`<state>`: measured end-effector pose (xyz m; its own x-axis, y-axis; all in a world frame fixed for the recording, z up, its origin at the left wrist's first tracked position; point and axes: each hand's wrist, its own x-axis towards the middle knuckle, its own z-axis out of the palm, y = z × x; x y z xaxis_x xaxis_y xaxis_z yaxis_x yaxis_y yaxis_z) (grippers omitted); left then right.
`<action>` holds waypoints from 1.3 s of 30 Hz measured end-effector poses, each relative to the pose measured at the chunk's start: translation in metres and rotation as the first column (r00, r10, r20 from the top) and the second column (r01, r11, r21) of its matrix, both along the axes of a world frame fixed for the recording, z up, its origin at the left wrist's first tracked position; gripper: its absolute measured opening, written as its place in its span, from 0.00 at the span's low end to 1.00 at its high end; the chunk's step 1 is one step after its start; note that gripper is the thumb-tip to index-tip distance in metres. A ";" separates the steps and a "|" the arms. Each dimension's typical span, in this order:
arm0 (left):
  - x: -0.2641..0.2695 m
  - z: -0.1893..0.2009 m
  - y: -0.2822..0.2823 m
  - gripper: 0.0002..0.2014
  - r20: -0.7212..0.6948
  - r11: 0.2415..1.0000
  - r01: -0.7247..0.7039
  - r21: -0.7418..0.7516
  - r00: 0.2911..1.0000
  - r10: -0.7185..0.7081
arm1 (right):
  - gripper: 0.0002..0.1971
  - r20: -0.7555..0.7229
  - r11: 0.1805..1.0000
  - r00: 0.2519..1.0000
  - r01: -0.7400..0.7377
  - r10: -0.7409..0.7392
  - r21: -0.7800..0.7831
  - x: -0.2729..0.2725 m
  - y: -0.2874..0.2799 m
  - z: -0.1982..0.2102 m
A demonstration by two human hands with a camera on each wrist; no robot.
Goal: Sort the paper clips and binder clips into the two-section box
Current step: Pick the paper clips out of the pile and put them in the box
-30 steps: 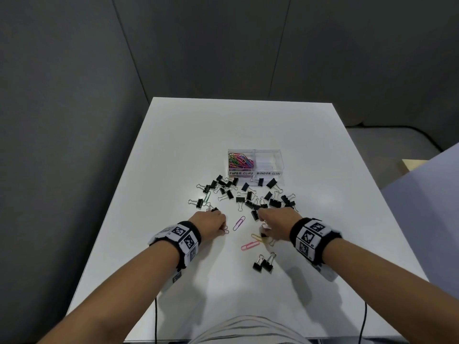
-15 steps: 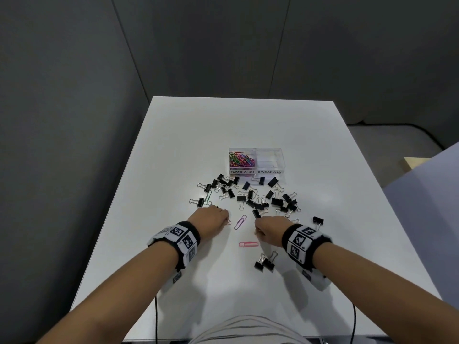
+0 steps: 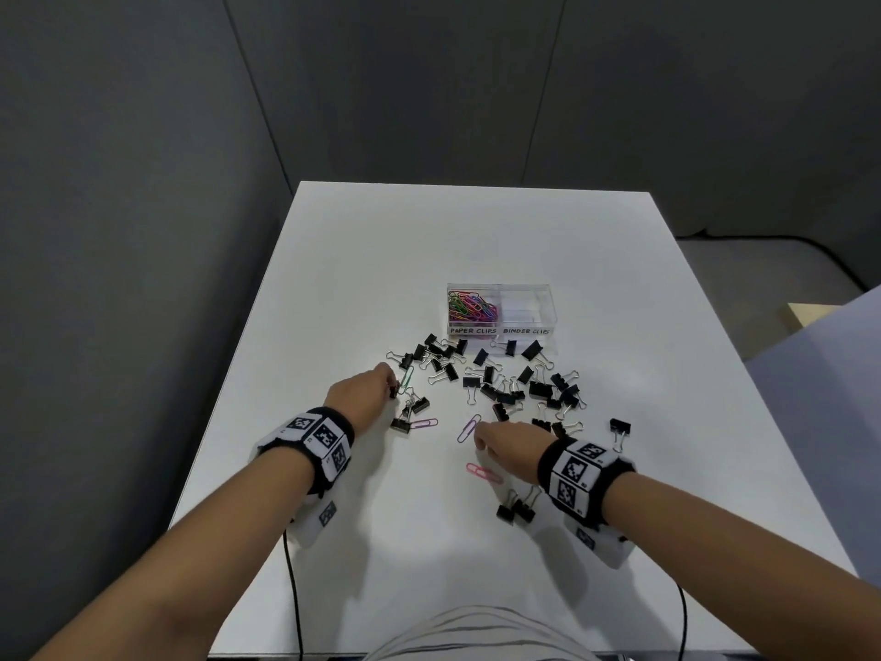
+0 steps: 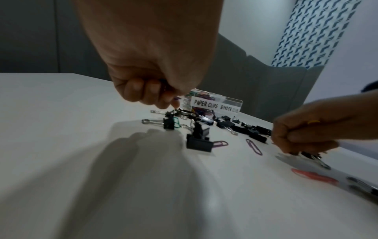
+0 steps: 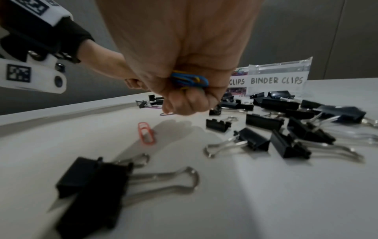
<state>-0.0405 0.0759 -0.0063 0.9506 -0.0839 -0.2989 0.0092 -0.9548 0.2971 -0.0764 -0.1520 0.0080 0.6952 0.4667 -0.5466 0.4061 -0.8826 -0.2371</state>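
The clear two-section box [image 3: 500, 326] stands mid-table; its PAPER CLIPS half holds coloured clips, and its BINDER CLIPS half [image 5: 276, 80] looks empty. Black binder clips [image 3: 538, 388] lie scattered in front of it. My left hand [image 3: 388, 381] has curled fingers [image 4: 151, 95] with a sliver of purple clip showing, just above a green paper clip [image 3: 406, 379]. My right hand [image 3: 478, 438] grips a bundle of paper clips [image 5: 190, 80], blue and yellow, right beside a purple paper clip [image 3: 468, 428]. A red-pink paper clip [image 3: 484, 472] lies under the right wrist.
Another pink paper clip [image 3: 424, 423] touches a binder clip [image 3: 401, 424] near the left hand. Two binder clips [image 3: 515, 508] lie near my right wrist, one more [image 3: 619, 429] off to the right. The white table [image 3: 476, 231] stretches beyond the box.
My left hand moved forward and left, from the pink clip to the green one. My right hand drew back from the pile; the yellow clip by it is gone from the table.
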 end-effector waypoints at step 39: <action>0.006 0.012 -0.037 0.13 -0.114 0.885 0.442 0.148 0.896 -0.429 | 0.12 0.151 0.993 0.985 -0.064 0.079 -0.100 0.022 -0.004 -0.015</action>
<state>-0.0340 0.0384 0.0055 0.8034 -0.4275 -0.4145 -0.4031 -0.9028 0.1499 -0.0547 -0.1563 -0.0067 0.7415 0.4696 -0.4792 0.4943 -0.8653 -0.0832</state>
